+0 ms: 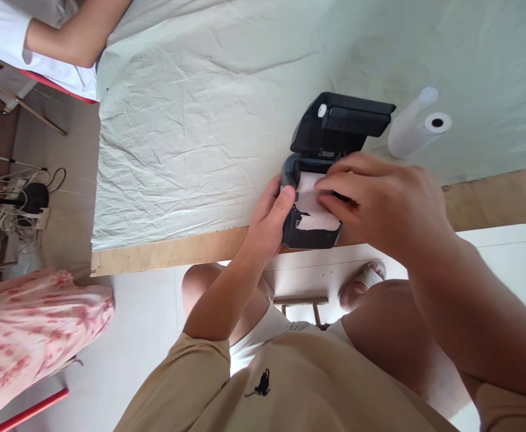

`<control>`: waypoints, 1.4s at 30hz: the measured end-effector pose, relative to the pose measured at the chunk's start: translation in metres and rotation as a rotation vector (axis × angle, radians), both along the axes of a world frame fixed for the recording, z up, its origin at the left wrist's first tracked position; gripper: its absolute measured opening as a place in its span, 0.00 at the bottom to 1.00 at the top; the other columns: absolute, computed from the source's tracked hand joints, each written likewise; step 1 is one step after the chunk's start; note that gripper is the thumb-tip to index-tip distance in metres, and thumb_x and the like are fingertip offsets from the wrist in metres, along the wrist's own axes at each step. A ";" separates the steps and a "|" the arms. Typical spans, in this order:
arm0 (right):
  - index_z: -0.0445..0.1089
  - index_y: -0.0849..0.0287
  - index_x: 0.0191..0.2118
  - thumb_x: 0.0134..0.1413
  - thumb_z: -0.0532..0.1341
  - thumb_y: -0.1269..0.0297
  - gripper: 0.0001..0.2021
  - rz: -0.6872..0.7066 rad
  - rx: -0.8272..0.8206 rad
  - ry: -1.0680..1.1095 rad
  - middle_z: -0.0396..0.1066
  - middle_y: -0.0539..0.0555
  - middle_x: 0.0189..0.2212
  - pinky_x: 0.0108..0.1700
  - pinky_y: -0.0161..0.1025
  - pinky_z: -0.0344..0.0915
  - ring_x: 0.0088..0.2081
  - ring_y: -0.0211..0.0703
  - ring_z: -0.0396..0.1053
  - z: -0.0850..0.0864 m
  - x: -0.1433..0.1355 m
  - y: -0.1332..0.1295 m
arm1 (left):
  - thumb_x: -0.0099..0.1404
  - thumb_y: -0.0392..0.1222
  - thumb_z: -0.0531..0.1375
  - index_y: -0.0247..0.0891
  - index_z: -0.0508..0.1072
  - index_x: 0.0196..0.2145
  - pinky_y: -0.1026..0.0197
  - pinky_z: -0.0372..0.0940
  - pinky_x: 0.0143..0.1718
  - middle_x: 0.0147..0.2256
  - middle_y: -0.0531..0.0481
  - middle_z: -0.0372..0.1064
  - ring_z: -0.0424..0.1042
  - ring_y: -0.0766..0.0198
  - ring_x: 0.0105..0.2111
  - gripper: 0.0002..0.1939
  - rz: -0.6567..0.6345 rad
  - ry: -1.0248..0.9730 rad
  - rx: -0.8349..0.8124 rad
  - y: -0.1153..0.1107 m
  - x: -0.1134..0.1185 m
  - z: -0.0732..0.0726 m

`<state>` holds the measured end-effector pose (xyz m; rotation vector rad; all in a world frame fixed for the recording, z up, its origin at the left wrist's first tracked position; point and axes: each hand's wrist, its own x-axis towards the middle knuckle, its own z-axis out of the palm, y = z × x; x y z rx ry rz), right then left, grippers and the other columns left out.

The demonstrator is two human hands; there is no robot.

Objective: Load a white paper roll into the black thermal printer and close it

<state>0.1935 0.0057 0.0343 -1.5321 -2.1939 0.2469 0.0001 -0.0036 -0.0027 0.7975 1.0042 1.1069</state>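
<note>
A small black receipt printer (310,240) sits at the table's front edge, its lid (357,114) flipped up toward the far side. My left hand (269,222) is closed around the printer's left side, thumb on its rim. White paper (312,195) lies in the open compartment, with a ragged torn end over the front. My right hand (380,201) reaches in from the right, its fingers bent and closed on the paper. How much of a roll lies under those fingers is hidden. Beyond it, a loose white paper roll (418,126) rests on the cloth, partly unwound.
A pale green cloth (200,132) covers the wooden table (168,255). Another person's arm (71,39) leans on the far left corner. Cables (20,210) tangle on the floor at left, near a pink patterned cloth (42,330). My knees are below the table edge.
</note>
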 end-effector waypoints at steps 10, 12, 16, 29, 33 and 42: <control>0.82 0.47 0.53 0.56 0.68 0.63 0.19 0.038 -0.107 0.112 0.81 0.49 0.30 0.31 0.42 0.57 0.26 0.45 0.67 0.000 0.003 0.009 | 0.69 0.69 0.72 0.44 0.83 0.49 0.52 0.83 0.51 0.48 0.46 0.87 0.85 0.47 0.58 0.27 -0.053 -0.026 0.009 0.001 -0.006 -0.001; 0.83 0.47 0.52 0.53 0.68 0.63 0.20 0.067 -0.165 0.250 0.83 0.49 0.34 0.29 0.44 0.61 0.24 0.42 0.66 0.011 0.008 0.011 | 0.69 0.69 0.72 0.44 0.83 0.48 0.53 0.83 0.53 0.48 0.46 0.87 0.85 0.47 0.58 0.26 -0.021 -0.029 -0.010 0.001 -0.004 -0.001; 0.79 0.44 0.50 0.54 0.68 0.58 0.17 0.003 -0.284 0.811 0.83 0.51 0.43 0.26 0.45 0.66 0.27 0.43 0.71 0.013 0.026 0.019 | 0.69 0.71 0.70 0.44 0.83 0.51 0.52 0.82 0.57 0.50 0.48 0.87 0.85 0.47 0.60 0.29 0.076 -0.071 -0.078 0.002 0.001 -0.005; 0.69 0.47 0.44 0.65 0.70 0.56 0.09 -0.142 -0.053 0.468 0.77 0.56 0.42 0.52 0.58 0.78 0.46 0.57 0.77 -0.037 0.026 0.032 | 0.70 0.70 0.70 0.44 0.82 0.53 0.50 0.82 0.59 0.53 0.46 0.87 0.85 0.45 0.62 0.29 0.076 -0.099 -0.095 0.003 0.001 -0.007; 0.69 0.47 0.63 0.65 0.68 0.61 0.22 -0.143 -0.160 0.310 0.80 0.57 0.42 0.52 0.61 0.78 0.43 0.59 0.79 -0.044 0.030 0.033 | 0.71 0.70 0.69 0.44 0.82 0.53 0.49 0.82 0.60 0.52 0.46 0.87 0.84 0.45 0.62 0.28 0.068 -0.102 -0.092 0.003 0.000 -0.007; 0.77 0.50 0.58 0.67 0.63 0.63 0.16 -0.226 0.452 0.233 0.80 0.61 0.53 0.57 0.63 0.77 0.55 0.65 0.80 -0.023 0.062 0.024 | 0.69 0.70 0.71 0.44 0.82 0.52 0.48 0.83 0.59 0.50 0.47 0.87 0.85 0.45 0.62 0.29 0.066 -0.102 -0.122 0.003 0.001 -0.005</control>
